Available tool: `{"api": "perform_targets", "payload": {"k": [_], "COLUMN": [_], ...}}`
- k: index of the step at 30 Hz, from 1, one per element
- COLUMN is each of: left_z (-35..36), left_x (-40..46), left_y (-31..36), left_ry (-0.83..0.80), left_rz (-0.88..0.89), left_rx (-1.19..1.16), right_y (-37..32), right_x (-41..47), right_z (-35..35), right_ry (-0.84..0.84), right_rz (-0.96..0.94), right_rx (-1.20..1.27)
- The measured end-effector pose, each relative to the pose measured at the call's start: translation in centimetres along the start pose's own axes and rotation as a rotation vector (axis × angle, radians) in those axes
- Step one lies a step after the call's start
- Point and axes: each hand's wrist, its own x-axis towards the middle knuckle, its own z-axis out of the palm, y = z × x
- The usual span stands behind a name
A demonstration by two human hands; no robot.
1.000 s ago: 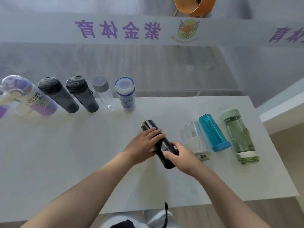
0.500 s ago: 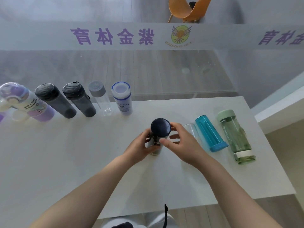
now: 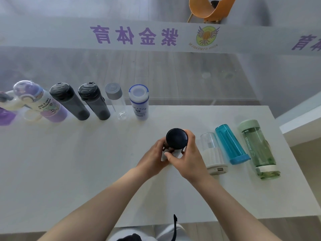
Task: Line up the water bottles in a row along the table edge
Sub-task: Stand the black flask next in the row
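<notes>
A black bottle [image 3: 176, 138] stands upright at the middle of the white table [image 3: 86, 171], its round top facing the camera. My left hand [image 3: 154, 158] grips its left side and my right hand [image 3: 188, 155] wraps its right side. Along the far edge stand several bottles in a row: a purple one [image 3: 43, 105], two dark grey ones [image 3: 71, 103] [image 3: 95, 103], a clear one with a grey cap [image 3: 116, 101] and a white-and-blue one [image 3: 139, 103]. To the right lie a clear-and-white bottle [image 3: 214, 153], a blue one [image 3: 231, 143] and a green one [image 3: 258, 148].
A glass wall with purple lettering [image 3: 133, 35] rises right behind the far table edge. An orange chair [image 3: 210, 9] sits beyond it. More purple and white items [image 3: 7, 108] crowd the far left. The table's right edge [image 3: 295, 162] runs close to the green bottle.
The black bottle lay on its side under both hands; it has been tipped upright and now stands between them, both hands wrapped around its body.
</notes>
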Motion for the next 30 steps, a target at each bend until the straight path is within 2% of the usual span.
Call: {"api": "perform_targets", "payload": {"k": [3,6,12,14,19,30], "left_z": [-0.6,-1.6,-4.2,-4.7,-4.8,-4.4], "left_x": [0.0,-0.1,-0.6,-1.1,-1.9,-1.8], "left_y": [-0.5,-2.1,-6.0,-7.0,-8.2,-8.5], "left_ry": [-0.034,-0.087,-0.147,-0.170,-0.245,-0.251], "left_rz": [-0.014,-0.071,-0.318,-0.391,-0.423,-0.437], "left_rx": [0.039,0.231,0.668,0.749,0.793,0.768], "right_y": [0.2,0.4,0.6,0.6,0.5,-0.5], "right_x": [0.4,0.9,3.9,5.5,9.9,18.0], "right_z": [0.4,0.5,0.5,0.5,0.7,1.3], "right_ry": [0.019,0.035,0.028,0.042,0.057,0.010], "right_rz": [0.015,0.026,0.023,0.014,0.013,0.023], "right_rx": [0.010,0.022,0.016,0.013,0.021,0.030]}}
